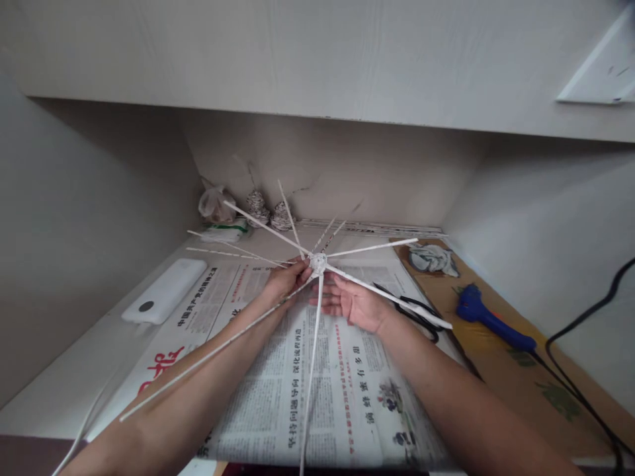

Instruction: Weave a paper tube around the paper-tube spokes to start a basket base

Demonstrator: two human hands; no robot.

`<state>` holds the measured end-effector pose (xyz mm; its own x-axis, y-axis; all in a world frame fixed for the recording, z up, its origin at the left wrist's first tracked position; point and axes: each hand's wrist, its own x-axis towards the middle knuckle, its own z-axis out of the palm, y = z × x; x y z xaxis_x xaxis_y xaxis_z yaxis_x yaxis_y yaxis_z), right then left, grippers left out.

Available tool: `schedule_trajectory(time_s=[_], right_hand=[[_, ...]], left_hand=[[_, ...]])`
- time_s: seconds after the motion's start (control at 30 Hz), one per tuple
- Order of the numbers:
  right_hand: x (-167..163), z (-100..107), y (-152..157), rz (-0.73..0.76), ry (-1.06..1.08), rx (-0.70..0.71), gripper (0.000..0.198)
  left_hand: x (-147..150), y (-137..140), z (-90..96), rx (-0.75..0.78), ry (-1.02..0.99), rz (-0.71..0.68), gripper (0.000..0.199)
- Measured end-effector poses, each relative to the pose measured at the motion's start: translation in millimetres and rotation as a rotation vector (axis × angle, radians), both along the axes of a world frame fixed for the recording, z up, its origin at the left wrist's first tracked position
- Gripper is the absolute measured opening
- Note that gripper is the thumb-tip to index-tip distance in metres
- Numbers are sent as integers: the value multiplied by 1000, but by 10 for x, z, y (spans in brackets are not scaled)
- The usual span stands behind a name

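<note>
A star of several thin white rolled-paper sticks (318, 262) is held above the newspaper (278, 370), its spokes fanning out from a small woven hub. My left hand (285, 281) pinches the hub from the left, fingertips on the centre. Just right of and under the hub, my right hand (353, 302) is palm up with fingers spread, touching the spokes from below. Long spokes reach toward me and out to both sides.
A white power bank (165, 291) lies at the left. Black scissors (414, 311) and a blue glue gun (491, 324) with a black cord sit on cardboard (526, 377) at the right. Small woven cones (258, 208) and a plastic bag (214, 203) stand by the back wall.
</note>
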<state>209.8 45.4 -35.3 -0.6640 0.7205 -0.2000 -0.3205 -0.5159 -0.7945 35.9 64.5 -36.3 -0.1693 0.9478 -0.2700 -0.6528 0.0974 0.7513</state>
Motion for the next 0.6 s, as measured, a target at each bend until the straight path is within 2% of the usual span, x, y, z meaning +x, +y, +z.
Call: schedule_trajectory(time_s=[0.07, 0.23, 0.33, 0.5, 0.6], right_hand=[[14, 22, 3, 61, 4, -66, 27], [87, 89, 41, 58, -49, -113, 28], [107, 96, 40, 124, -132, -39, 32], [177, 31, 100, 85, -327, 217, 45], [257, -21, 198, 54, -295, 234, 36]], left_hand=[[25, -23, -2, -2, -13, 2, 16], [28, -24, 19, -48, -17, -17, 14], [33, -24, 9, -59, -4, -39, 12], [66, -41, -41, -65, 44, -69, 11], [99, -60, -51, -71, 48, -86, 11]])
